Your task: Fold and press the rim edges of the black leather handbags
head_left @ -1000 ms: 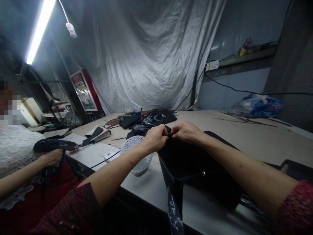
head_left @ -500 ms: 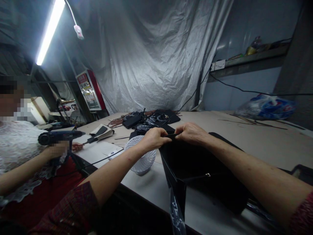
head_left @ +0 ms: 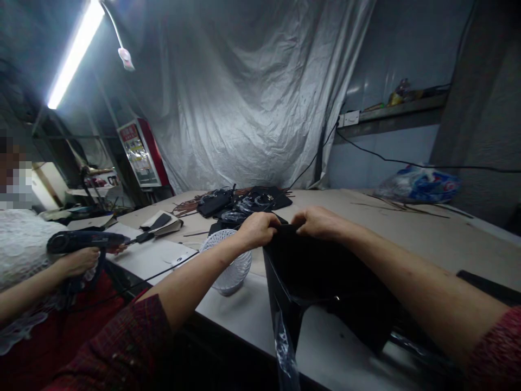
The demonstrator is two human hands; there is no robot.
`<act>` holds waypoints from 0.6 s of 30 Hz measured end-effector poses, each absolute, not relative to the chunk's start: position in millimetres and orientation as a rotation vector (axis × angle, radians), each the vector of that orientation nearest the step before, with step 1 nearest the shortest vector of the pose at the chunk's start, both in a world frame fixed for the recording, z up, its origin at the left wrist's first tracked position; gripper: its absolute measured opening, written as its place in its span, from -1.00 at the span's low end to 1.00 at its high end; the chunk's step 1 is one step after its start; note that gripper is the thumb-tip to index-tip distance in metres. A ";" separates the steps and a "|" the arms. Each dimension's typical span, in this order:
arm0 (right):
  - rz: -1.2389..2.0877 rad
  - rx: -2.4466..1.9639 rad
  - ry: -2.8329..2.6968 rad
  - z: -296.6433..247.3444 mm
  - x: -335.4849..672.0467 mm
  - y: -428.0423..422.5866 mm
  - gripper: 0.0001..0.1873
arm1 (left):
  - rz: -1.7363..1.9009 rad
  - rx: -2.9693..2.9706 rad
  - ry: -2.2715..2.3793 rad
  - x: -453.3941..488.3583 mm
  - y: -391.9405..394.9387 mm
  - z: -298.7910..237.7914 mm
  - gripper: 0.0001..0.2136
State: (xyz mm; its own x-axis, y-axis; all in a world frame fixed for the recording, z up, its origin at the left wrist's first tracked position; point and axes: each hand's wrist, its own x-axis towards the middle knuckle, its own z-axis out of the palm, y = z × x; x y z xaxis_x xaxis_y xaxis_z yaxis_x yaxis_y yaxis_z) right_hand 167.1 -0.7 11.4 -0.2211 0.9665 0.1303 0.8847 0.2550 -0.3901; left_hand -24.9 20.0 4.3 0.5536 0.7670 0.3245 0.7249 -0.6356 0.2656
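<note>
Head view: I see the left hand point(head_left: 258, 231) and right hand point(head_left: 319, 222) both closed, pinching the top edge of a black stiff fabric bag point(head_left: 325, 277) standing on the pale worktable point(head_left: 407, 228). Uneven pulling could, I judge, tip it onto the white round mesh basket point(head_left: 228, 263) just beside it.

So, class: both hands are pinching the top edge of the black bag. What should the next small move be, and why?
Probably ease the hands apart along that edge. The left hand and right hand grip the black bag at mid-rim, almost touching, so its mouth looks pinched shut; it stands upright on the table.
</note>
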 end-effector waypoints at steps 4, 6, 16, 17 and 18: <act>0.324 -1.762 -2.166 12.7 180.7 -6.0 -0.80 | 0.599 2.669 1.231 -15.4 19.3 6.1 -0.73; 0.270 -1.735 -2.176 11.1 181.2 -8.7 -0.81 | 0.608 2.696 1.225 -11.6 19.4 7.2 -0.78; -0.016 -1.763 -2.176 8.0 166.2 -13.8 -0.78 | 0.622 2.918 1.302 -6.4 22.8 8.2 -0.85; 0.008 -1.759 -2.201 9.1 168.1 -15.2 -0.77 | 0.636 2.917 1.305 -7.3 23.6 7.3 -0.85; 0.038 -1.760 -2.228 10.5 171.0 -17.7 -0.76 | 0.647 2.915 1.301 -8.8 24.1 6.3 -0.84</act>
